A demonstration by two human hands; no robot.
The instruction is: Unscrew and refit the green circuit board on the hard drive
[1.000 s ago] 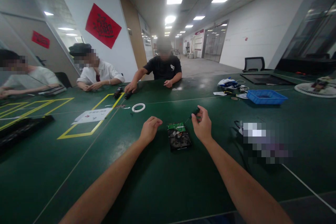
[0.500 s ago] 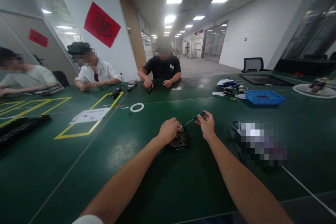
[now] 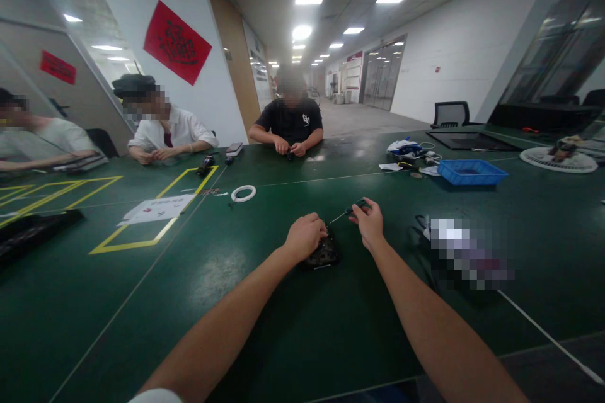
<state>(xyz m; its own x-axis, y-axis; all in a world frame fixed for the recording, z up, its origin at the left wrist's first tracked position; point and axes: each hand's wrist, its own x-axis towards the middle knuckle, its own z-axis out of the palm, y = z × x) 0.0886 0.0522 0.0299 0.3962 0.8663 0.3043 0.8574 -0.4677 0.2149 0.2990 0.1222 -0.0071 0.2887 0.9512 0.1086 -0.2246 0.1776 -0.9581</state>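
Note:
On the green table lies a black device [image 3: 322, 255] with its inner parts showing, a sliver of green circuit board by my fingers. My left hand [image 3: 305, 238] is closed over its far left side, and the fingertips are partly hidden. To the right, my right hand [image 3: 369, 224] pinches the dark handle of a screwdriver [image 3: 355, 206]. Its thin metal shaft slants down and left, with the tip close to the far end of the device. Whether the tip touches it I cannot tell.
A white ring [image 3: 243, 194] and a paper sheet [image 3: 155, 208] lie to the left, near yellow tape [image 3: 127, 245]. At the right are a blue tray [image 3: 472, 173], a blurred-out object with a cable [image 3: 420, 223] and a round white grille [image 3: 558, 160]. Three people sit across the table.
The screwdriver has shifted slightly left, its tip nearer the device. My left hand stays on the device. The person opposite has brought both hands together around a small dark thing.

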